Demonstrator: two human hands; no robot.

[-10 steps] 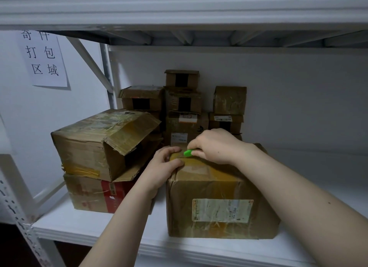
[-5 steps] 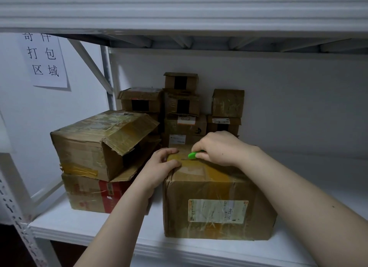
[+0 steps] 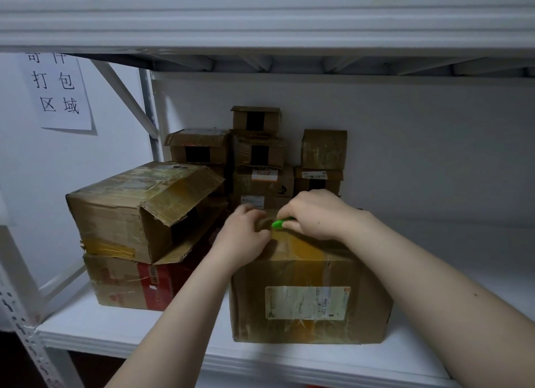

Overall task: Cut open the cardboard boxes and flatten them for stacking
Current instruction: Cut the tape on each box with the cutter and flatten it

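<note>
- Far to the left of the fingers, up on the wall: a paper sign (image 3: 59,92) with large black characters.
- Left of the left fingers and well apart from them: an open box (image 3: 121,211), with one flap (image 3: 185,190) tilted outward and a dark inside. Set on top of another box.
- Directly under that one: a lower box (image 3: 115,286) with red print on its front, standing on the white shelf (image 3: 115,327).
- Behind the fingers, against the back wall: small boxes (image 3: 260,161) stacked in several layers, some with dark patches on their fronts.
- Left hand (image 3: 243,238): fingers (image 3: 254,214) curled over the left part of the top of the front box, gripping it. Thumb laid on the top face, forearm reaching in from below.
- Between the two hands, just beside the left fingers: a green cutter (image 3: 279,223), only its tip showing, down at the top of the front box. Blade too small to make out.
- Right hand (image 3: 315,214): fingers curled tight round the cutter, knuckles up, most of the tool hidden in the fist.
- Beneath both sets of fingers: the front box (image 3: 307,271), upright on the shelf near its front edge. Top flaps closed under yellowish tape (image 3: 304,245).
- Below the right fingers, on the near face of the front box: a pale label (image 3: 308,302) under clear tape, print too blurred to read.
</note>
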